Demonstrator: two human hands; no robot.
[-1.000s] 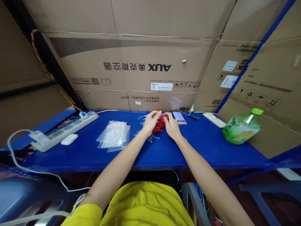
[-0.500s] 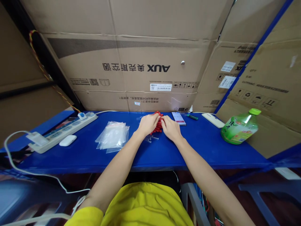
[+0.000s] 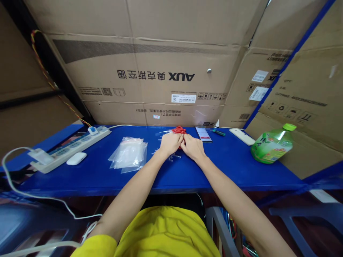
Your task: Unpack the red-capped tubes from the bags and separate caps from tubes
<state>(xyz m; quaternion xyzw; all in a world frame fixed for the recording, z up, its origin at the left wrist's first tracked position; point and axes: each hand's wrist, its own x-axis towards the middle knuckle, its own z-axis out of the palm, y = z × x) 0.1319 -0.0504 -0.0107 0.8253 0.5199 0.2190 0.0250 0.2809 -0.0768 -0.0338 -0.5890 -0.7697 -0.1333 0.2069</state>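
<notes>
A pile of small red-handled screwdrivers [image 3: 179, 130] lies on the blue table, thin pale shafts pointing left and toward me. My left hand [image 3: 170, 142] is closed over the pile's left side, fingers curled in among the handles. My right hand [image 3: 193, 146] meets it from the right, also closed, its fingertips at the red handles. Both hands touch at the fingers, and their grip is partly hidden. More thin clear shafts [image 3: 175, 156] show below and between the wrists. To the left lies a stack of clear plastic bags [image 3: 128, 154].
Behind the hands lie a phone [image 3: 204, 135] and a green screwdriver [image 3: 219, 132]. Farther right are a white power bank [image 3: 242, 137] and a green bottle [image 3: 272, 146]. A power strip [image 3: 76, 147] and white earbud case [image 3: 76, 159] sit left. Cardboard [image 3: 150, 57] walls the back.
Both hands have moved slightly nearer me and closer together over the pile. More red handles now show beyond the fingers, lying more sideways, with shafts pointing left.
</notes>
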